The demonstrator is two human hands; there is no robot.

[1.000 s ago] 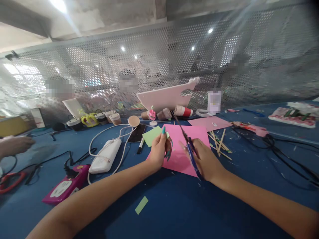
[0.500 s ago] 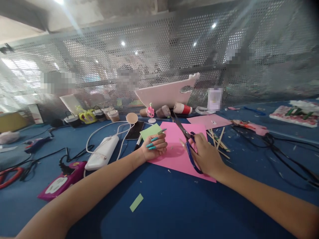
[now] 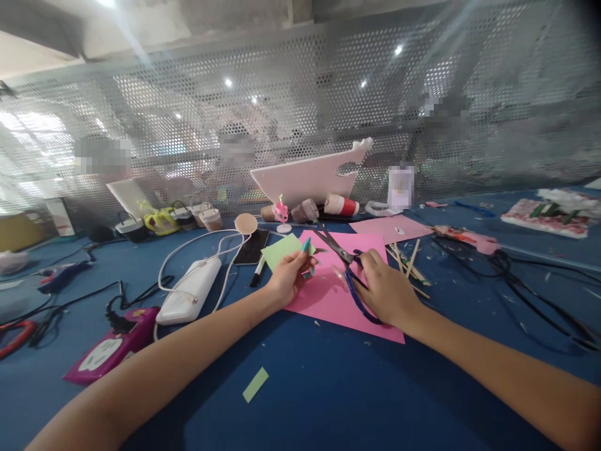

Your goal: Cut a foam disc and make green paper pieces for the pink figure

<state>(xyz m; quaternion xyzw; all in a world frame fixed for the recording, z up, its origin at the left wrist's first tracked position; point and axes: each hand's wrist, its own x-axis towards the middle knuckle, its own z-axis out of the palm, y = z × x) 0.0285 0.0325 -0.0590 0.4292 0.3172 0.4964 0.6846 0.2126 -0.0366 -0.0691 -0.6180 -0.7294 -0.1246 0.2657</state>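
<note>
My left hand (image 3: pixel 290 275) hovers over a pink paper sheet (image 3: pixel 328 297) on the blue table, its fingers pinched on a small scrap that I cannot make out. Just behind that hand lies a light green paper piece (image 3: pixel 280 249). My right hand (image 3: pixel 385 289) grips blue-handled scissors (image 3: pixel 345 263), whose blades are spread apart and point up and left toward my left hand. Both forearms reach in from the bottom of the view.
A white power bank (image 3: pixel 188 299) with a cable, a black phone (image 3: pixel 252 247), a marker (image 3: pixel 256 272) and a magenta box (image 3: pixel 110 347) lie to the left. Wooden sticks (image 3: pixel 408 260), a second pink sheet (image 3: pixel 392 228) and black cables (image 3: pixel 530 285) lie to the right. A green strip (image 3: pixel 255 384) lies near me.
My left hand turned from a curled fist lying on the pink sheet to a raised pinch. The scissors tilted lower and their blades came apart, nearer my left hand.
</note>
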